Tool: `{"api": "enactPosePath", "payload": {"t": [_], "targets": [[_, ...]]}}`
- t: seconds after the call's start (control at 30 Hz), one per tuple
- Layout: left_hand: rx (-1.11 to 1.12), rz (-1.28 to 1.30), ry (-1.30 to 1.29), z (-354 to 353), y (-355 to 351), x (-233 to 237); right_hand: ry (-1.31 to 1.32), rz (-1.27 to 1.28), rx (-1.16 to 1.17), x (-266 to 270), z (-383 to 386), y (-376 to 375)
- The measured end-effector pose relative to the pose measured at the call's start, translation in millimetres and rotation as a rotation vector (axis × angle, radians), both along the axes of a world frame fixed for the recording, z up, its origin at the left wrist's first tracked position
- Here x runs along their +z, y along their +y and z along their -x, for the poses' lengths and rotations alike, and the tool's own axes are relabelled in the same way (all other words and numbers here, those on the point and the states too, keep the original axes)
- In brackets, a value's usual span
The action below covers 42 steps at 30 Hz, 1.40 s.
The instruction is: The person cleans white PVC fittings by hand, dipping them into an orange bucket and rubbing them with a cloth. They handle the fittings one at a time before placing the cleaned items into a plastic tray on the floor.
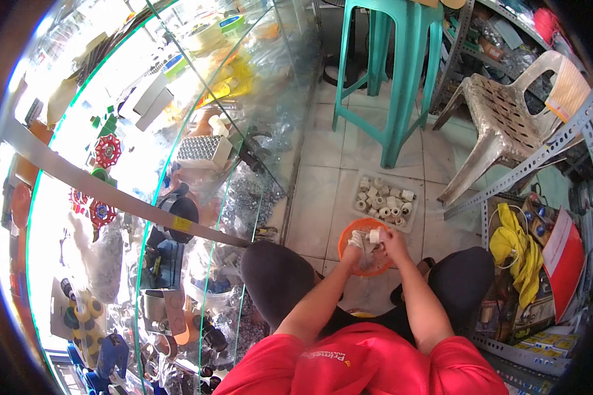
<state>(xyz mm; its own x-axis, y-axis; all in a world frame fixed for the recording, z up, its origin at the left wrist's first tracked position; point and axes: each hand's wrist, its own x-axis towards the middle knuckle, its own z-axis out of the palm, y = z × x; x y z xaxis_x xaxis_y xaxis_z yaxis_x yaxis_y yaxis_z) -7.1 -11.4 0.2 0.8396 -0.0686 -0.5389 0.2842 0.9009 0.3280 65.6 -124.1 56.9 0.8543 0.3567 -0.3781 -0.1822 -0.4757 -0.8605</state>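
Observation:
I look straight down at my knees and both arms. My left hand [356, 245] and my right hand [393, 241] meet over an orange bowl [349, 232] on the tiled floor. Between them they hold a small white pipe fitting [374, 236]; the left hand also grips something pale, which I cannot make out. Just beyond the bowl lies a flat tray [357, 192] with several white pipe fittings [385, 199] in it.
A glass display counter [178, 164] full of hardware runs along the left. A teal plastic stool [395, 72] stands ahead, a worn beige plastic chair [507, 125] to its right. Metal shelving [540, 158] with boxes and a yellow cloth [517, 250] fills the right side.

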Motion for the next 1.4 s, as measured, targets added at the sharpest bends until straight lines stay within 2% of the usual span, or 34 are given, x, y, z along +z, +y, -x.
{"api": "enactPosePath", "payload": {"t": [0.07,0.1,0.13,0.17,0.23,0.27,0.37,0.4,0.47,0.53,0.57,0.63,0.67,0.7,0.77,0.8,0.87,0.9,0.97,1.0,1.07,1.17,1.27,1.3,1.33,1.37,1.4], "targets": [[-0.035,-0.025,0.14,7,0,68,0.168,0.018,-0.091,13,0,1],[-0.041,0.02,0.003,5,0,44,0.203,0.025,-0.11,15,1,3],[-0.049,0.065,-0.134,0,-2,1,0.238,0.033,-0.131,17,1,3],[-0.057,0.111,-0.272,-3,-4,-22,0.063,0.111,-0.073,4,4,4],[-0.009,-0.033,-0.085,-2,-13,7,-0.288,0.263,0.046,-39,14,5],[0.019,-0.106,0.01,-2,-16,25,-0.251,0.137,0.03,-15,27,13],[0.011,-0.235,0.117,4,-8,55,-0.446,0.313,0.175,-11,43,18],[0.021,-0.307,0.095,5,-9,45,-0.368,0.271,0.107,5,49,21],[0.122,-0.501,-0.062,2,-16,-11,-0.472,0.119,0.017,-58,36,21],[0.178,-0.366,-0.108,2,-14,-3,-0.098,-0.231,-0.014,-57,29,15],[0.197,-0.091,-0.082,3,-12,1,0.329,-0.495,0.0,-54,22,4],[0.057,0.018,-0.167,7,2,9,0.692,-0.689,0.004,-30,17,0],[-0.014,0.072,-0.206,8,5,12,0.625,-0.627,-0.01,-21,20,5],[-0.009,-0.072,-0.201,7,6,1,0.559,-0.567,-0.024,-15,23,10],[-0.001,-0.359,-0.19,1,2,-36,0.269,-0.377,-0.044,-7,27,19],[0.06,-0.305,-0.13,1,-3,-38,0.125,-0.278,-0.054,-9,27,20],[0.184,-0.197,-0.014,-1,-8,-42,0.046,-0.277,-0.174,-10,28,20],[0.203,-0.167,-0.041,0,-8,-36,0.008,-0.277,-0.233,-14,29,21],[0.239,-0.105,-0.094,1,-9,-19,-0.265,-0.133,-0.13,-26,22,14],[0.236,-0.069,-0.094,2,-7,-26,-0.402,-0.058,-0.079,-19,20,12],[0.231,0.003,-0.095,2,-3,-38,-0.392,-0.076,0.0,-6,18,9],[0.252,0.042,-0.044,1,-3,-20,-0.429,-0.092,0.143,1,14,9],[0.086,-0.127,-0.131,-3,-4,-42,-0.467,-0.062,0.22,7,12,8],[0.06,-0.494,-0.231,-4,-4,-63,-0.476,-0.046,0.233,10,13,8],[0.047,-0.759,-0.268,-4,-3,-64,-0.454,-0.023,0.23,12,14,8],[0.048,-0.979,-0.28,-5,-3,-66,-0.431,0.001,0.226,14,14,8],[0.032,-1.065,-0.267,-4,-4,-60,-0.409,0.024,0.221,13,15,9]]}}
